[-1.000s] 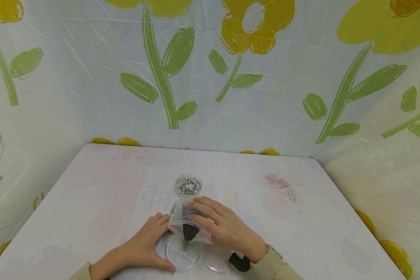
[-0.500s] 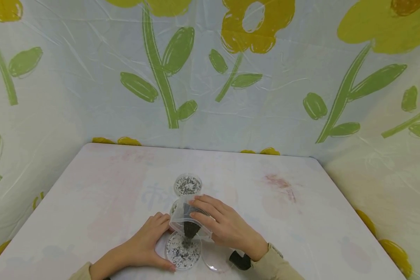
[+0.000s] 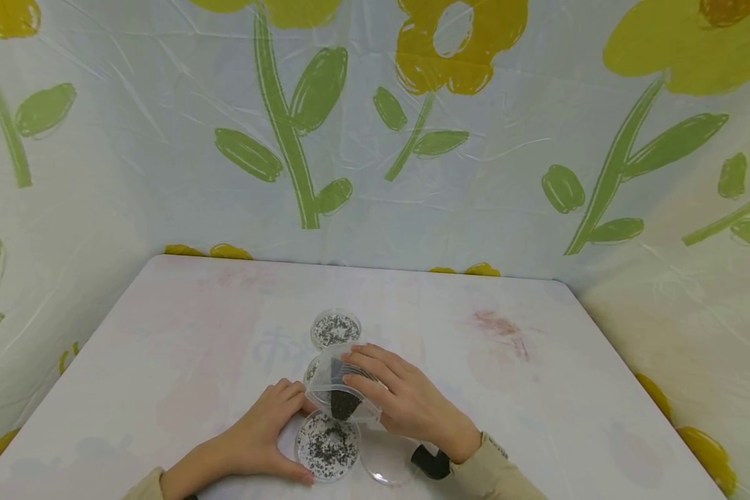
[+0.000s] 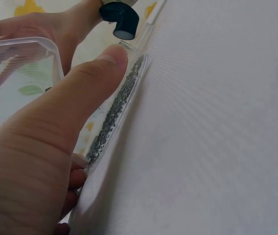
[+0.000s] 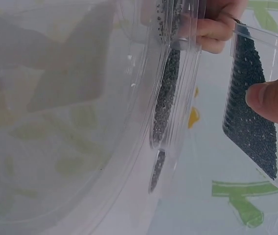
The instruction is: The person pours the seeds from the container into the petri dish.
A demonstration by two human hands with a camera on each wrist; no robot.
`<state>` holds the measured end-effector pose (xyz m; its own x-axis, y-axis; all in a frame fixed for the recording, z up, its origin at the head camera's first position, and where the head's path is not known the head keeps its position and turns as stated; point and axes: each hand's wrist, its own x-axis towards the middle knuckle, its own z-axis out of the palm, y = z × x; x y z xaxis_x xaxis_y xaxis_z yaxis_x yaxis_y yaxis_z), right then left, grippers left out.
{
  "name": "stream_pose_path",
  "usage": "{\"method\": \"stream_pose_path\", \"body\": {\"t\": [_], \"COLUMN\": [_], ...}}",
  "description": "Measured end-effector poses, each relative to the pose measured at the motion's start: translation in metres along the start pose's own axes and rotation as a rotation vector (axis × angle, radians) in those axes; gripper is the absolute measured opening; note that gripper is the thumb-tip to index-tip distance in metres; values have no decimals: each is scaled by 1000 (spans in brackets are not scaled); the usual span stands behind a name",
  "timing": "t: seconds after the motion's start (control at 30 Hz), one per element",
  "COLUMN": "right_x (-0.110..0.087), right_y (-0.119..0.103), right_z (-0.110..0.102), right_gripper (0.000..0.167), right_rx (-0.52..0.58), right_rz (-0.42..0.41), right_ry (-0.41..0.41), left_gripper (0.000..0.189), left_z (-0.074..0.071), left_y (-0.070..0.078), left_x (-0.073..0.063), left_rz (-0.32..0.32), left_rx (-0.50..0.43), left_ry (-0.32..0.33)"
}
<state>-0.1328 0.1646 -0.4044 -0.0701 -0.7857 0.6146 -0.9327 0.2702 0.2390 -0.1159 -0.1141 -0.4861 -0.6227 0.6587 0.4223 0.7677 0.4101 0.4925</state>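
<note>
In the head view my left hand [image 3: 259, 430] curves round a round clear petri dish [image 3: 328, 455] on the table, thumb at its near edge. Black granules lie scattered over the dish's bottom. My right hand [image 3: 406, 399] grips a clear plastic container [image 3: 317, 397], tilted with its mouth towards me over the dish's far edge. Inside the container black granules [image 5: 249, 112] form a sloping heap, seen in the right wrist view with my right thumb [image 5: 271, 100] against the wall. The left wrist view has my left thumb [image 4: 92, 78] on the rim of the petri dish [image 4: 117, 110].
Farther back stands a second petri dish [image 3: 336, 330] with black granules. Between the two, another dish [image 3: 310, 370] is mostly hidden behind the container. A clear round dish or lid [image 3: 384, 458] lies right of the near dish, close to the black wrist mount [image 3: 430, 462].
Black granules have spread over the near petri dish, which held only a few a second ago. The tilted container has shifted slightly away from me. My left hand has stayed in place.
</note>
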Motion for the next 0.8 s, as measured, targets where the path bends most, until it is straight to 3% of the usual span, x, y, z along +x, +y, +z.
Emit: {"method": "stream_pose_path", "body": {"t": [0.23,0.5,0.67,0.8], "right_x": [-1,-3,-4,-6], "right_y": [0,3,5,7], "right_z": [0,1,3,5], "right_gripper": [54,72,57,55], "right_rx": [4,44,95,225], "right_rz": [6,52,82,144], "right_ry": [-5,10,30,53], "left_gripper": [70,71,72,73], "left_z": [0,-2,-1,-1], "left_y": [0,2,2,2], "left_x": [0,0,0,0], "left_rz": [-32,-33,-15,19], "left_rx": [-20,-38,-31,-10], "left_ry": [-21,-22,-10,8]}}
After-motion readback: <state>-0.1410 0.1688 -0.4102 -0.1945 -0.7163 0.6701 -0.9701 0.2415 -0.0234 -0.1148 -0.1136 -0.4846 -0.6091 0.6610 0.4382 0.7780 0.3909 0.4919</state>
